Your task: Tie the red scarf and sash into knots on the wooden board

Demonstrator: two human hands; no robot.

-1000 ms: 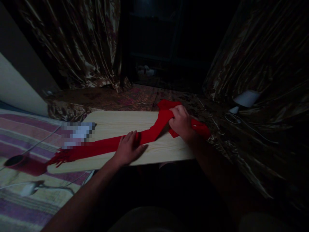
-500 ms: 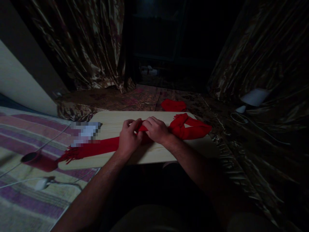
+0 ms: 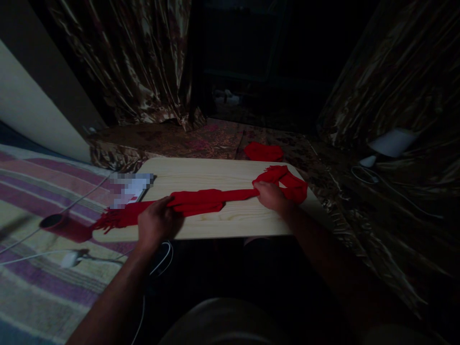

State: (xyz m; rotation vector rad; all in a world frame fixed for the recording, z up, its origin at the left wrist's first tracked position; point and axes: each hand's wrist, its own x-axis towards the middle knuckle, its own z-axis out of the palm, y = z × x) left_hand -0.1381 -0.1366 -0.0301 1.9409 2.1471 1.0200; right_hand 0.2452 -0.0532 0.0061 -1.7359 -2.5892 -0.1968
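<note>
A red fringed scarf [image 3: 201, 197] stretches across a pale wooden board [image 3: 194, 172]. My left hand [image 3: 156, 223] grips it left of the middle, fingers closed on the cloth. Farther right, my right hand [image 3: 271, 195] is closed around a narrow, gathered part. Between the hands the scarf is drawn nearly straight and partly folded over. Beyond my right hand it bends in a loop at the board's right end, with one fringe at the back. The other fringed end lies over the board's left edge.
A white booklet-like item [image 3: 142, 184], partly pixelated, lies at the board's left. Red cloth [image 3: 264, 151] rests behind the board. A dark red cylinder [image 3: 68, 227], a white plug [image 3: 70, 258] and cables lie on the striped bedding [image 3: 43, 282]. A lamp [image 3: 393, 142] is at right.
My hands have moved apart, left hand to the left and right hand to the right. The bunched scarf between them is now stretched out.
</note>
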